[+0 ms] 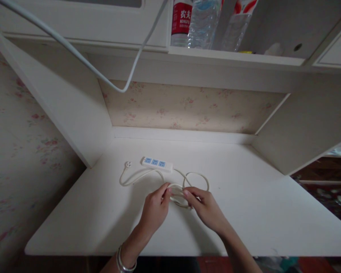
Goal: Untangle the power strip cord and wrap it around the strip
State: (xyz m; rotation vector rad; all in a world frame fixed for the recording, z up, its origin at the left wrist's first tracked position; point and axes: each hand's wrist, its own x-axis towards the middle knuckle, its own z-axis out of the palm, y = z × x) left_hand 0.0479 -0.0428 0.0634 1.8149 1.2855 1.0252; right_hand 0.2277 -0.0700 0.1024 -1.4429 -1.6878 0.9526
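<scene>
A white power strip [157,163] with blue socket faces lies on the white desk [102,223]. Its pale cord [197,173] runs from the right end, curves in a loop, and gathers into a small coil between my hands. My left hand [156,206] pinches the left side of the coil between thumb and fingers. On the right side, my right hand [206,206] is closed round the same cord. The cord's other stretch leads left to a white plug [128,164] lying on the desk. Some fingertips and part of the coil are hidden.
Above the desk, a shelf [238,57] holds plastic bottles [203,24], one with a red label [182,17]. A thick white cable [74,58] hangs across the upper left. Side panels [65,94] and flowered wallpaper [170,106] enclose the desk's back.
</scene>
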